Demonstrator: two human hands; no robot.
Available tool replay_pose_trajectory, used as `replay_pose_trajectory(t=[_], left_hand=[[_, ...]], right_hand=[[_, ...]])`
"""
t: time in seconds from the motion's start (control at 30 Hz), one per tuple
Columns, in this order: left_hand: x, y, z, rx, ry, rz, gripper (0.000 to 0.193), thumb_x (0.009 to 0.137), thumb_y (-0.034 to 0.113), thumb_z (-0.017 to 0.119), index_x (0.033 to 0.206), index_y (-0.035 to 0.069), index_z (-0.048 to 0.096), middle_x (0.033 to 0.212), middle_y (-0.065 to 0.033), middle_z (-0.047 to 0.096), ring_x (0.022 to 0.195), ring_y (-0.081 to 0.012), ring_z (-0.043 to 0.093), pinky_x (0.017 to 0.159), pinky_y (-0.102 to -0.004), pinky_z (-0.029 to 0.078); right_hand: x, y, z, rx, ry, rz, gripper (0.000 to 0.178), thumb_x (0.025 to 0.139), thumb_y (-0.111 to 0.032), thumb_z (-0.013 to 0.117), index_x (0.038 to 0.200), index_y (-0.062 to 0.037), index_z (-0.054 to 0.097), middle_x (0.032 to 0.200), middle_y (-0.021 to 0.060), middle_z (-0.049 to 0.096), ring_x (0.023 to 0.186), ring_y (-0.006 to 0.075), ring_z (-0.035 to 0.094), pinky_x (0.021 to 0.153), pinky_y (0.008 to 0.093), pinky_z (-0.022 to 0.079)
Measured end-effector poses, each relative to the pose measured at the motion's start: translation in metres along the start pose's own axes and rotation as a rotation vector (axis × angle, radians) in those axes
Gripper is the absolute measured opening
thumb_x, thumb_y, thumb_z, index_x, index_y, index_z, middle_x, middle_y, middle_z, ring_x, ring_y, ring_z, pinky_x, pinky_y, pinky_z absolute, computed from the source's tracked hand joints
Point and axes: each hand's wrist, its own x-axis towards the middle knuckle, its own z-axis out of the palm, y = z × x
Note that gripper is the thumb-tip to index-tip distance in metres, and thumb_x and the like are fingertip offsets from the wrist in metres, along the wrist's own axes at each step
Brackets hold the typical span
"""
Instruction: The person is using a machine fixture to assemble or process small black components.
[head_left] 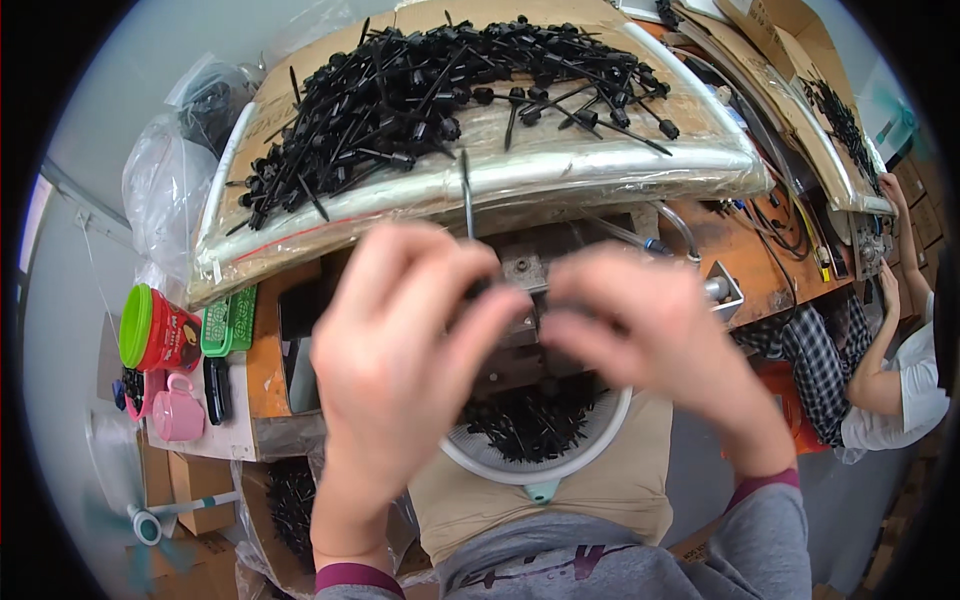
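Observation:
My left hand (400,340) is closed in a pinch above a metal fixture (522,270). A black part with a long thin stem (467,195) pokes up from its fingertips. Across the fixture my right hand (640,320) is also closed, its fingertips turned toward the left hand. It is smeared by motion, and whatever dark thing lies between its fingers cannot be made out. Under both hands a white basket (540,475), full of black parts (530,425), rests on my lap. Ahead, a heap of similar stemmed black parts (400,100) covers a cardboard tray (590,165) with a white padded edge.
On the left stand a red and green tub (165,335), a green basket (230,320) and a pink cup (178,410). Hoses and cables (780,220) run over the wooden bench (740,270) at right. Farther right a co-worker (890,380) works at another tray.

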Motion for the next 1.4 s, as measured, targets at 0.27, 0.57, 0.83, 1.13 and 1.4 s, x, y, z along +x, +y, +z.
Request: replay_pose_trajectory(t=[0.27,0.57,0.83,1.13,1.4], left_hand=[[-0.084,0.03,0.029,-0.04,-0.24,-0.034,0.03,0.073,0.004,0.083,0.1,0.001,0.071,0.128,-0.018,0.067,0.084,-0.0266,0.073,0.068,-0.0334,0.059],[-0.093,0.022,0.061,0.201,-0.297,0.02,0.028,0.073,0.014,0.081,0.096,0.004,0.07,0.13,-0.0168,0.067,0.066,-0.017,0.068,0.06,-0.0274,0.052],[-0.083,0.021,0.052,0.12,-0.377,0.015,0.031,0.073,0.014,0.084,0.099,0.004,0.071,0.129,-0.0174,0.067,0.064,-0.0167,0.068,0.061,-0.0262,0.054],[-0.059,0.029,0.025,-0.806,0.031,-0.505,0.032,0.077,-0.007,0.081,0.107,-0.005,0.07,0.107,-0.0148,0.069,0.089,-0.0174,0.071,0.071,-0.0262,0.063],[-0.085,0.029,0.027,-0.604,-0.102,-0.285,0.036,0.076,-0.005,0.081,0.111,-0.004,0.072,0.1,-0.0116,0.066,0.085,-0.0172,0.071,0.07,-0.0264,0.061]], right_hand=[[0.144,0.084,-0.017,-0.437,-0.046,-0.22,0.026,0.081,0.003,0.069,0.105,-0.0069,0.071,0.103,0.0063,0.071,0.09,0.0257,0.069,0.077,0.0384,0.055],[0.146,0.079,0.0,-0.647,-0.31,-0.283,0.029,0.077,0.008,0.064,0.103,-0.0054,0.065,0.101,0.0081,0.067,0.093,0.0318,0.068,0.078,0.0429,0.055],[0.12,0.097,-0.033,0.295,0.188,0.08,0.022,0.087,-0.011,0.077,0.103,-0.0059,0.064,0.083,-0.003,0.062,0.071,0.0029,0.057,0.06,0.0175,0.043],[-0.003,-0.004,-0.001,0.173,0.165,-0.166,0.025,0.075,0.004,0.076,0.098,-0.001,0.066,0.087,0.0082,0.068,0.071,0.0171,0.066,0.059,0.0268,0.054],[-0.04,-0.019,0.008,-0.021,0.111,-0.313,0.029,0.072,0.004,0.069,0.1,0.008,0.071,0.099,0.0194,0.074,0.079,0.0268,0.074,0.069,0.0339,0.062]])
